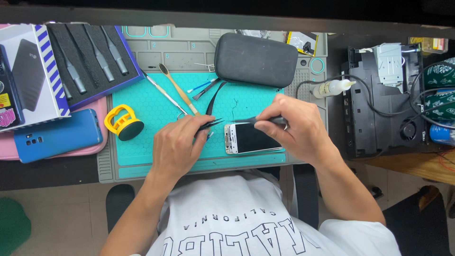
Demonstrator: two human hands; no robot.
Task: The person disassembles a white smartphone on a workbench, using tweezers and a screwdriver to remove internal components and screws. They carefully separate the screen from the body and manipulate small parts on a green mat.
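Note:
A white smartphone with a dark screen lies on the teal repair mat. My left hand pinches black tweezers, whose tips point at the phone's upper left corner. My right hand covers the phone's right end and grips a thin dark tool laid along the phone's top edge. The two tool tips nearly meet above the phone's corner.
A yellow suction cup, a metal spudger and a brush lie on the mat's left. A dark zip case sits behind. An open tool box, blue phone, squeeze bottle and black device flank the mat.

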